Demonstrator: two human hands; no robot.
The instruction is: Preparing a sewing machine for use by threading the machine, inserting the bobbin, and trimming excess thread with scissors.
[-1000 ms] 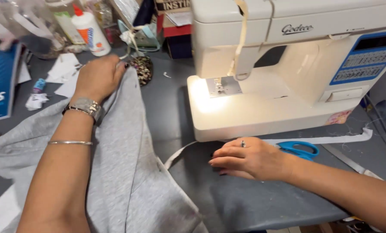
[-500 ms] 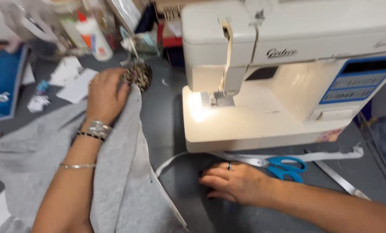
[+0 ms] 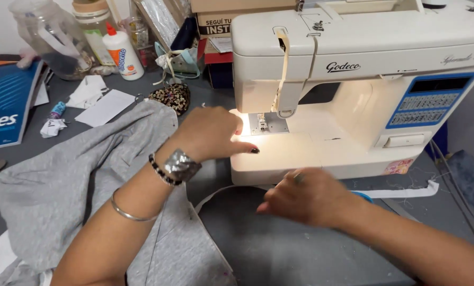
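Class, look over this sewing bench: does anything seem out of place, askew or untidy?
Yes. Crumpled paper scraps lie scattered behind the grey fabric, and a white fabric strip trails loose along the sewing machine base.

Just beyond the left hand [image 3: 210,132], a small patterned pouch [image 3: 170,97] lies on the grey tabletop [image 3: 144,85]. Farther off, up and to that hand's left, stand a white glue bottle with a red tip [image 3: 123,53] and a clear plastic jar [image 3: 49,37]. White paper scraps [image 3: 96,100] and a blue booklet [image 3: 6,103] lie far to its left. A blue scissor handle [image 3: 363,196] peeks out behind the right hand [image 3: 306,196].
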